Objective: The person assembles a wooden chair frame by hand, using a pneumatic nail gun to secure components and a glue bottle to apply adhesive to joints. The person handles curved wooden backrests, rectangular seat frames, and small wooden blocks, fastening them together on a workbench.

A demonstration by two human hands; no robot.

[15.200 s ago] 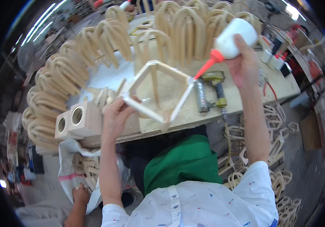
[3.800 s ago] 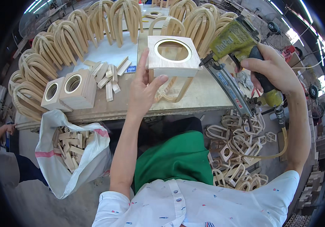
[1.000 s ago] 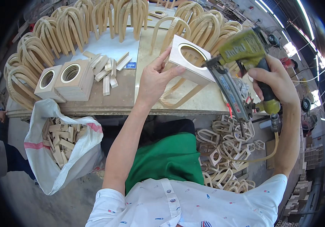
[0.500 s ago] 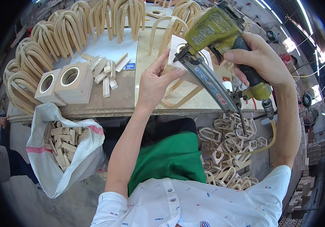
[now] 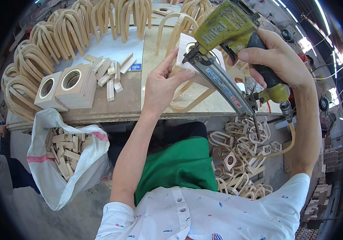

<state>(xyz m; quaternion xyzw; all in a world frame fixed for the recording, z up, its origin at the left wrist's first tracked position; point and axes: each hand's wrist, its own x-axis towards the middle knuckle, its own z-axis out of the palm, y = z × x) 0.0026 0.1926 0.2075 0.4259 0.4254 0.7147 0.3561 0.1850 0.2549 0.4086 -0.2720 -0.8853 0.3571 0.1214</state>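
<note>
My right hand (image 5: 281,60) is wrapped round the black grip of a yellow-green pneumatic nail gun (image 5: 227,30), a finger at its trigger. The long magazine slants down to the right. Its nose lies over the left edge of a square wooden block with a round hole (image 5: 186,41). My left hand (image 5: 159,86) grips that block's near left corner between thumb and fingers. Bent wooden strips (image 5: 197,102) show below and behind the block. The gun hides much of the block, so I cannot tell whether the nose touches it.
Bent-wood frames (image 5: 67,30) line the table's far left side. Stacked square rings (image 5: 75,86) and loose wooden sticks (image 5: 109,76) lie nearer. A white sack (image 5: 45,176) of offcuts stands at left, bent pieces (image 5: 243,160) heap at right below the table. An air hose (image 5: 289,146) trails from the gun.
My right hand and forearm have shifted slightly to the right, and the gun's rear end with them. The nose stays over the block's edge; my left hand keeps its hold.
</note>
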